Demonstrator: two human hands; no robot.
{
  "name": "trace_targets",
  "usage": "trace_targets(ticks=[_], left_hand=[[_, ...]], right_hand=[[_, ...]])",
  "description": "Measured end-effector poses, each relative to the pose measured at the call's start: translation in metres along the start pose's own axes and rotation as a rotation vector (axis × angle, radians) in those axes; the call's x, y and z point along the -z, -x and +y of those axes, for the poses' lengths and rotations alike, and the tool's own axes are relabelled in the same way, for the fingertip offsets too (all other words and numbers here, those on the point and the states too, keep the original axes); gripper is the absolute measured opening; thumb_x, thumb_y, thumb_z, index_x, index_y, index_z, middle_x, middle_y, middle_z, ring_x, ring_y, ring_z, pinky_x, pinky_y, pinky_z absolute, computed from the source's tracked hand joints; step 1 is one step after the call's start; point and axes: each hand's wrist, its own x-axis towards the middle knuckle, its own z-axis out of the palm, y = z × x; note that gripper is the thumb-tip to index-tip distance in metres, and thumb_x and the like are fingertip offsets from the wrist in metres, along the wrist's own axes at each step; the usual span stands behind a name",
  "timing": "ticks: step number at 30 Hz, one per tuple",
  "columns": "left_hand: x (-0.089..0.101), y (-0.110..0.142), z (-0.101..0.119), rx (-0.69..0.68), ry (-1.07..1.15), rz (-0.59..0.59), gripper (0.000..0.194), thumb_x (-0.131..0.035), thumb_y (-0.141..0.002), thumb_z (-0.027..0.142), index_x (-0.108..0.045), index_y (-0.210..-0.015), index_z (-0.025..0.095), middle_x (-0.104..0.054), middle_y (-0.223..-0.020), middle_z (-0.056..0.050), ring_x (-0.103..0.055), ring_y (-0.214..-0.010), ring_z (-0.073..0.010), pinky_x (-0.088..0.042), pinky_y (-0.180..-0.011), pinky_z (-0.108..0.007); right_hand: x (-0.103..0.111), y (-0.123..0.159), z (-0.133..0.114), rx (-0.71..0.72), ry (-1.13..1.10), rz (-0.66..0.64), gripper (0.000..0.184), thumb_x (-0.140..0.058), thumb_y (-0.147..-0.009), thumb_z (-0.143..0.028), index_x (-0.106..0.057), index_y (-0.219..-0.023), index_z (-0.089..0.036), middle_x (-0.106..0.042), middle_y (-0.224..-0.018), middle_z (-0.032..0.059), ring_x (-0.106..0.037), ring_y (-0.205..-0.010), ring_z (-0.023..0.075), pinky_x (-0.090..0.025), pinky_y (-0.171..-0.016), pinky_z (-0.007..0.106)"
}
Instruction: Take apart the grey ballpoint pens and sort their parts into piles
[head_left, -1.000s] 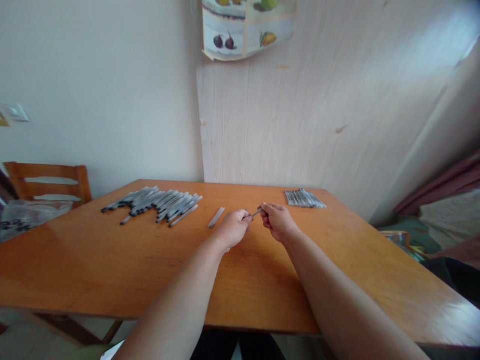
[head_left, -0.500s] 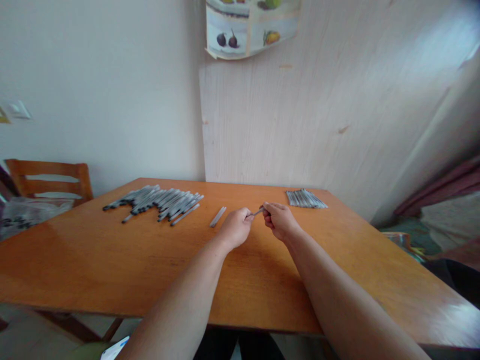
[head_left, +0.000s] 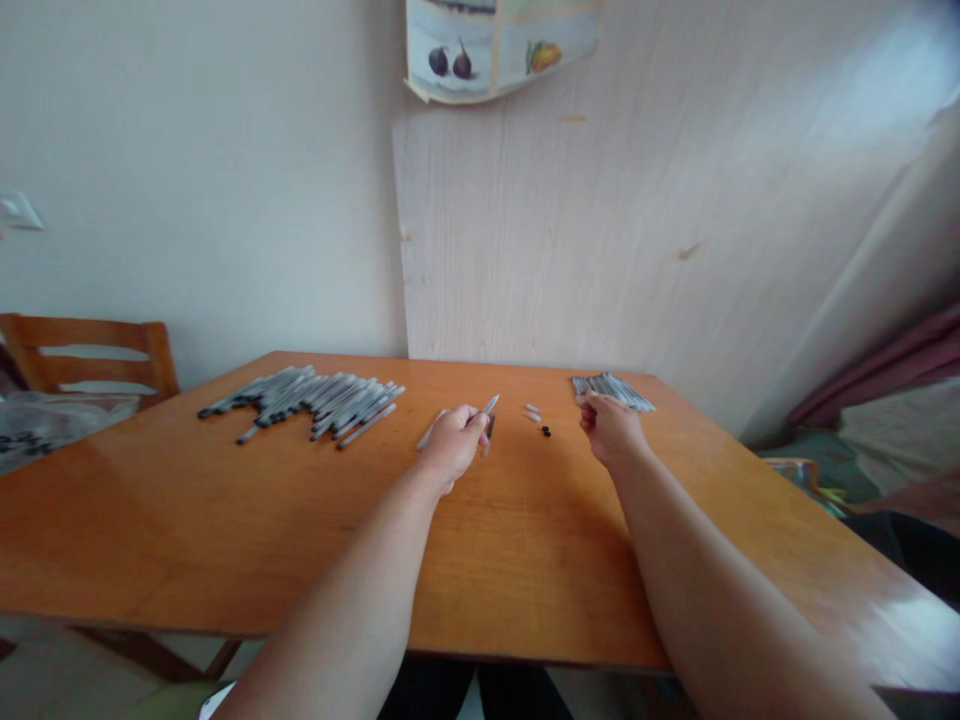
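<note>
My left hand (head_left: 454, 443) is closed on a thin grey pen (head_left: 489, 406) whose tip points up and right, just above the orange wooden table (head_left: 225, 520). My right hand (head_left: 611, 428) is curled, fingers at the near end of a small bundle of grey refills (head_left: 611, 392) at the table's far right; whether it grips one is not clear. Between the hands lie small loose parts (head_left: 534, 413), two pale pieces and a black cap. One grey pen barrel (head_left: 429, 436) lies flat by my left hand.
A large pile of grey pens with dark ends (head_left: 307, 397) is spread at the far left of the table. A wooden chair (head_left: 82, 350) stands at the left, with a plastic bag (head_left: 45, 425) beside it. A pale wood panel (head_left: 570, 220) backs the table.
The hands, joined on one pen before, have come apart. My right hand moved right to the refill bundle, my left kept the pen. Small parts now lie between them.
</note>
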Motion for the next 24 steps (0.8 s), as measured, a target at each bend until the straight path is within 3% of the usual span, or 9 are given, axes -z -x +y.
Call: trace_targets(ticks=[6,10,15,24], left_hand=[[0.009,-0.005,-0.007,-0.002,0.04,0.092,0.022,-0.05,-0.084,0.035,-0.058,-0.072,0.019,-0.063,-0.069,-0.002,-0.055,-0.068,-0.0159,-0.037,-0.067,-0.026],[0.01,-0.006,-0.006,-0.011,0.033,0.107,0.021,-0.051,-0.084,0.034,-0.057,-0.071,0.019,-0.063,-0.068,-0.002,-0.055,-0.068,-0.0157,-0.037,-0.066,-0.026],[0.009,-0.006,-0.007,-0.008,-0.016,0.105,0.023,-0.049,-0.085,0.036,-0.058,-0.073,0.019,-0.062,-0.067,-0.001,-0.054,-0.066,-0.0153,-0.037,-0.064,-0.026],[0.008,-0.006,-0.012,-0.015,-0.055,0.067,0.025,-0.048,-0.086,0.038,-0.056,-0.071,0.02,-0.063,-0.069,0.0,-0.056,-0.068,-0.0153,-0.037,-0.066,-0.026]], right_hand=[[0.002,-0.003,0.022,0.036,0.261,-0.021,0.008,-0.059,-0.068,-0.027,-0.058,-0.069,-0.019,-0.061,-0.061,0.0022,-0.059,-0.059,0.014,-0.049,-0.054,0.024],[0.004,-0.007,0.03,0.09,0.538,-0.034,0.012,-0.062,-0.064,-0.027,-0.067,-0.069,-0.017,-0.063,-0.063,0.0051,-0.062,-0.069,0.0205,-0.047,-0.062,0.029],[0.002,-0.01,0.033,0.146,0.894,-0.051,0.016,-0.062,-0.065,-0.024,-0.074,-0.076,-0.019,-0.071,-0.083,0.0101,-0.064,-0.09,0.0257,-0.045,-0.077,0.031],[-0.003,-0.008,0.034,0.144,1.037,-0.09,0.035,-0.057,-0.072,-0.022,-0.073,-0.103,-0.019,-0.07,-0.109,0.012,-0.061,-0.107,0.0246,-0.044,-0.091,0.031]])
